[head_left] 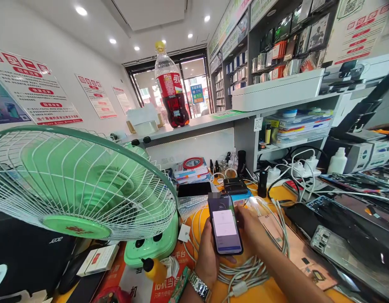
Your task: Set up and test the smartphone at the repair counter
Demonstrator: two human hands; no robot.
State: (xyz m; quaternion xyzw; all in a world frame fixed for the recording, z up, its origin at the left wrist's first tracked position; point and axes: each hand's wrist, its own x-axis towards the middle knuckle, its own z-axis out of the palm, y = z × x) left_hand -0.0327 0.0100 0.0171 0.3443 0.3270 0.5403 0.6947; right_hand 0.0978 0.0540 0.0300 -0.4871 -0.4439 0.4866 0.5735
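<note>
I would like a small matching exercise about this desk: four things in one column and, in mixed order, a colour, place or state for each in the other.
Column 1
1. cola bottle
2. phone
3. metal watch
4. electric fan

Column 2
A. lit up, in the left hand
B. mostly green
C. upright, partly full, with a yellow cap
D. worn around a wrist

Right pairs: 1-C, 2-A, 3-D, 4-B
</note>
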